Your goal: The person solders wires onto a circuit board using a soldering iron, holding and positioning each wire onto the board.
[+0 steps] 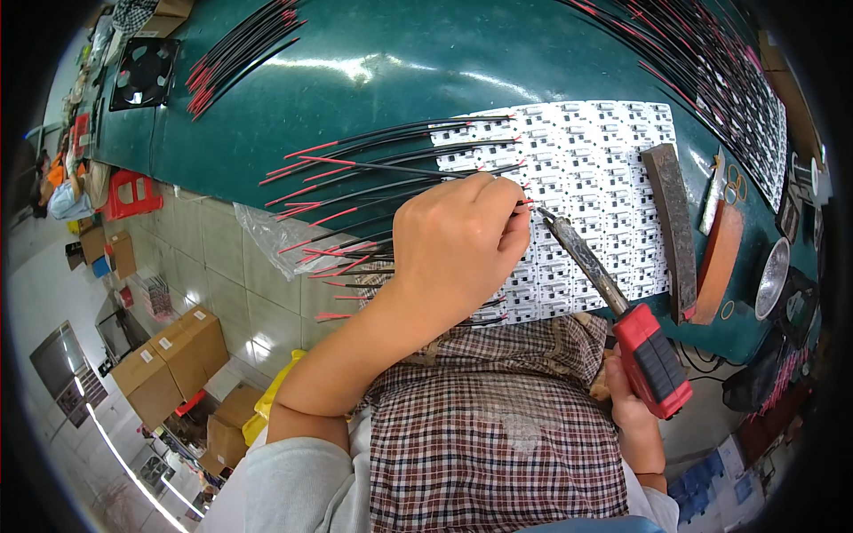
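A white sheet of small circuit boards [613, 191] lies on the green table. Black wires with red ends [382, 138] fan leftward from its left part. My left hand [462, 235] is closed in a pinch over the sheet, holding a wire [524, 202] whose red tip pokes past the fingers. My right hand [629, 400], low at the right, is wrapped round the red and black handle of a soldering iron [653, 360]. The iron slants up and left; its tip is close to the wire's end. Whether tip and wire touch cannot be told.
A dark bar [671, 231] rests on the sheet's right edge, beside an orange bar [718, 262]. A round metal dish [772, 277] stands farther right. More wires [240, 58] lie at the back left, near a black fan [144, 73]. A plastic bag [280, 240] hangs at the table edge.
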A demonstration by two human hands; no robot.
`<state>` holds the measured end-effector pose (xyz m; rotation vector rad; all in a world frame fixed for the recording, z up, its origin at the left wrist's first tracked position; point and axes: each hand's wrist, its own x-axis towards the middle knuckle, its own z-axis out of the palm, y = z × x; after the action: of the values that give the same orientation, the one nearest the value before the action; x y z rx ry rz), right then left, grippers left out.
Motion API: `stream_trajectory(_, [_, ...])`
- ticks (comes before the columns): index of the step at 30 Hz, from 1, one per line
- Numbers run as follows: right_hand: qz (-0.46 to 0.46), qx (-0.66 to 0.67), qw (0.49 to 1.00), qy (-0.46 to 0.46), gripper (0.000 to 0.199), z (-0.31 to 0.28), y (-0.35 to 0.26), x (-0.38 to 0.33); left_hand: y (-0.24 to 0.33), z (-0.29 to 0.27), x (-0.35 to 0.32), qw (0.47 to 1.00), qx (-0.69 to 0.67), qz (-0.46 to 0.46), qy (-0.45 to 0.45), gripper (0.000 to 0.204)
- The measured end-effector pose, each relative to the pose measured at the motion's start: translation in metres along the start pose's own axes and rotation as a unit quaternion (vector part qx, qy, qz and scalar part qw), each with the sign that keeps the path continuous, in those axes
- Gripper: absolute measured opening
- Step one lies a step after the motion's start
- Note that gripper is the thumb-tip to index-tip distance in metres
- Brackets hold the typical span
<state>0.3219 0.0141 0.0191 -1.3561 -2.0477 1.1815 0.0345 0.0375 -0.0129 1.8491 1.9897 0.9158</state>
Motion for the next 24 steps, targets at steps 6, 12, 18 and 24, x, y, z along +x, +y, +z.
stream_trajectory(6, [0.003,0.007,1.0,-0.003,0.023,0.001,-0.005,0.005,-0.002,-0.003,0.003,1.0,-0.002,0.025,-0.014,0.012])
stream_trajectory(12, [-0.049,-0.031,0.998,-0.013,0.023,-0.002,-0.013,0.013,-0.002,-0.005,0.007,0.999,0.006,0.033,-0.033,0.011])
stream_trajectory(18, [0.014,-0.003,1.0,0.015,0.029,-0.005,0.007,-0.013,0.0,-0.006,0.01,0.999,0.014,0.03,-0.043,0.011])
stream_trajectory(24, [0.04,0.014,0.998,0.037,0.028,-0.003,0.011,-0.016,-0.001,-0.006,0.01,0.998,-0.004,0.019,-0.054,0.01])
